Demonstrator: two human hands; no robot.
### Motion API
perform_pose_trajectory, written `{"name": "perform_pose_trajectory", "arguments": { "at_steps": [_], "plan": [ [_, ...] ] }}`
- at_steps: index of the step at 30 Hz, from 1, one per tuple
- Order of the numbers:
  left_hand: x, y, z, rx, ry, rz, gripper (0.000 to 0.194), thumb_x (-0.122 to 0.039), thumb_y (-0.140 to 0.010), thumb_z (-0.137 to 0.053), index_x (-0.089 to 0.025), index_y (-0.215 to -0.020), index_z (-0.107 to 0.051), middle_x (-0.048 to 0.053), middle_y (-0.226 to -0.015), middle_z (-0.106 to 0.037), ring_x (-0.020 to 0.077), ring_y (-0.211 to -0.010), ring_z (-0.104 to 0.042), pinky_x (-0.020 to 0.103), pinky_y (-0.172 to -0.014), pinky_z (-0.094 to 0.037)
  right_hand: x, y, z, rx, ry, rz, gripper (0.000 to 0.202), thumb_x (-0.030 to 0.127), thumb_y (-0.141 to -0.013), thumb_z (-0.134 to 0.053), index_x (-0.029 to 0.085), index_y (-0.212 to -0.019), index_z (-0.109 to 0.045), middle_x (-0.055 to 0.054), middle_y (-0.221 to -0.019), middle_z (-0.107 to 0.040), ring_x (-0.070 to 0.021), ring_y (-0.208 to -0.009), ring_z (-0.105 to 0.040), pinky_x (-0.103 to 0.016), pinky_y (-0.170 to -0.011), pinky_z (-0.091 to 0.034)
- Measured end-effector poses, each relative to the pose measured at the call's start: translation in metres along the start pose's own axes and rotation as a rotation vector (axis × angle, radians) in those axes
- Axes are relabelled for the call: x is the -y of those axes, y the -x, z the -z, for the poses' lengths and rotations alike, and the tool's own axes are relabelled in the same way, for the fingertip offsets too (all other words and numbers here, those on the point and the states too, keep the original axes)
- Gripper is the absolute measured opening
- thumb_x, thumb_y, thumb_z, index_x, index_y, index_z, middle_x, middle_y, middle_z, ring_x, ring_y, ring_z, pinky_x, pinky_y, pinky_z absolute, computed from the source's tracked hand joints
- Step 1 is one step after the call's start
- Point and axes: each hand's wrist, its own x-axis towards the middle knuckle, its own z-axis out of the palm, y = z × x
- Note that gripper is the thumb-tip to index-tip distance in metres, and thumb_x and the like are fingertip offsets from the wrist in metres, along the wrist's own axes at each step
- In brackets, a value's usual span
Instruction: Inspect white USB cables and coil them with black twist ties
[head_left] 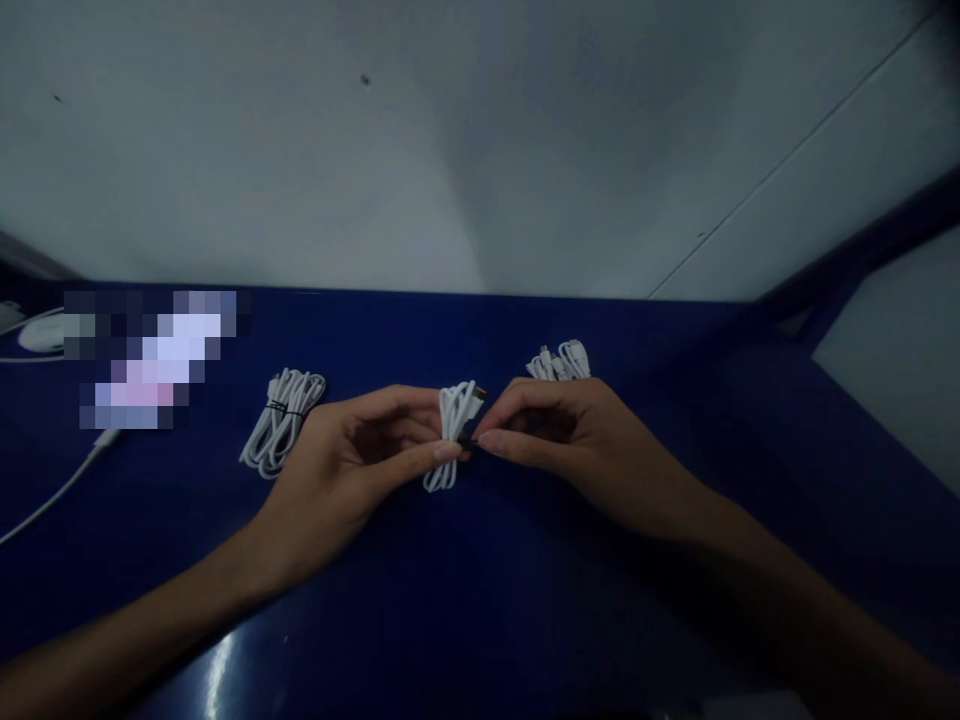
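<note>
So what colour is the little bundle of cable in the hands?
White. The cable bundle shows clearly in the head view, held over the dark blue table.

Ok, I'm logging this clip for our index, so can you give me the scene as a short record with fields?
surface: dark blue table against a pale wall
left hand: pinching a coiled white cable bundle from the left
right hand: fingertips meeting the same bundle at its middle, from the right
left of hands: tied white cable bundle lying on the table
behind right hand: more coiled white cables
far left: loose white cord trailing off the edge
</note>
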Motion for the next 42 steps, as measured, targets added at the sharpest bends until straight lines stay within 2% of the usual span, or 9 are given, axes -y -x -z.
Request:
{"name": "perform_pose_trajectory", "arguments": {
  "at_steps": [4, 11, 17, 23, 28, 32, 35, 38, 42],
  "plan": [
    [-0.001, 0.001, 0.0, 0.012, -0.034, -0.02, 0.032, -0.017, -0.089, -0.094, -0.03, -0.118, -0.089, 0.0, -0.1, -0.089, 0.0169, -0.092, -0.084, 0.02, -0.086, -0.065, -0.001, 0.001, -0.002, -0.018, 0.091, 0.032, 0.006, 0.031, -0.099, -0.086, 0.027, -0.095, -0.085, 0.004, -0.082, -0.07, -0.0117, -0.069, -0.06, -0.025, -0.061, -0.047],
    [-0.003, -0.002, -0.002, -0.02, -0.031, -0.046, 0.024, -0.021, -0.091, -0.093, -0.028, -0.113, -0.088, 0.001, -0.098, -0.089, 0.018, -0.094, -0.085, 0.021, -0.088, -0.065, -0.006, 0.003, -0.015, -0.251, 0.469, 0.416, 0.013, 0.008, -0.101, -0.08, 0.02, -0.098, -0.08, 0.001, -0.092, -0.071, -0.0117, -0.075, -0.063, -0.026, -0.066, -0.051],
    [0.0, -0.002, 0.0, -0.048, -0.04, -0.027, 0.021, -0.026, -0.092, -0.092, -0.025, -0.112, -0.085, 0.004, -0.097, -0.089, 0.0209, -0.093, -0.086, 0.025, -0.088, -0.066, -0.016, 0.002, -0.02, -0.389, 0.748, 0.696, 0.012, 0.007, -0.106, -0.073, 0.017, -0.1, -0.076, -0.004, -0.095, -0.077, -0.0155, -0.08, -0.072, -0.029, -0.068, -0.06],
    [0.0, -0.003, 0.004, -0.051, -0.019, 0.018, 0.019, -0.028, -0.094, -0.092, -0.024, -0.111, -0.083, 0.002, -0.093, -0.089, 0.0174, -0.091, -0.086, 0.02, -0.087, -0.064, -0.018, 0.002, -0.022, -0.493, 0.994, 0.93, 0.018, 0.001, -0.106, -0.069, 0.015, -0.097, -0.075, -0.003, -0.081, -0.076, -0.0124, -0.064, -0.062, -0.027, -0.051, -0.049],
    [0.001, -0.001, 0.007, 0.001, 0.04, 0.068, 0.016, -0.028, -0.097, -0.09, -0.026, -0.112, -0.084, 0.002, -0.094, -0.089, 0.0182, -0.092, -0.086, 0.023, -0.087, -0.066, -0.016, 0.005, -0.02, -0.479, 1.134, 1.031, 0.019, -0.006, -0.103, -0.068, 0.011, -0.1, -0.076, -0.005, -0.082, -0.077, -0.014, -0.067, -0.064, -0.027, -0.051, -0.049],
    [0.003, -0.003, 0.008, -0.017, 0.063, 0.086, 0.021, -0.03, -0.095, -0.091, -0.025, -0.115, -0.084, 0.004, -0.1, -0.089, 0.0205, -0.095, -0.086, 0.026, -0.09, -0.066, -0.019, 0.005, -0.016, -0.464, 1.124, 1.034, 0.018, -0.001, -0.106, -0.067, 0.014, -0.103, -0.076, -0.004, -0.083, -0.077, -0.0145, -0.071, -0.066, -0.027, -0.053, -0.05],
    [0.003, -0.006, 0.009, -0.016, 0.065, 0.068, 0.023, -0.03, -0.095, -0.091, -0.025, -0.117, -0.084, 0.005, -0.104, -0.089, 0.0214, -0.101, -0.086, 0.027, -0.096, -0.065, -0.021, 0.002, -0.013, -0.438, 0.956, 0.877, 0.014, 0.008, -0.108, -0.069, 0.018, -0.103, -0.076, -0.003, -0.089, -0.077, -0.0143, -0.072, -0.069, -0.027, -0.057, -0.053],
    [0.002, -0.007, 0.009, 0.032, 0.078, 0.051, 0.019, -0.03, -0.099, -0.087, -0.026, -0.118, -0.085, 0.006, -0.11, -0.088, 0.0212, -0.105, -0.085, 0.027, -0.1, -0.063, -0.019, 0.001, -0.012, -0.349, 0.729, 0.673, 0.01, 0.012, -0.108, -0.071, 0.021, -0.106, -0.075, -0.004, -0.099, -0.077, -0.0153, -0.08, -0.07, -0.03, -0.067, -0.057],
    [0.0, -0.005, 0.007, 0.052, 0.149, 0.057, 0.016, -0.028, -0.101, -0.084, -0.026, -0.117, -0.085, 0.006, -0.112, -0.087, 0.0195, -0.105, -0.083, 0.026, -0.099, -0.062, -0.014, 0.002, -0.011, -0.289, 0.475, 0.504, 0.011, 0.012, -0.104, -0.076, 0.023, -0.103, -0.076, 0.0, -0.096, -0.073, -0.0135, -0.074, -0.063, -0.029, -0.063, -0.052]
  ]
}}
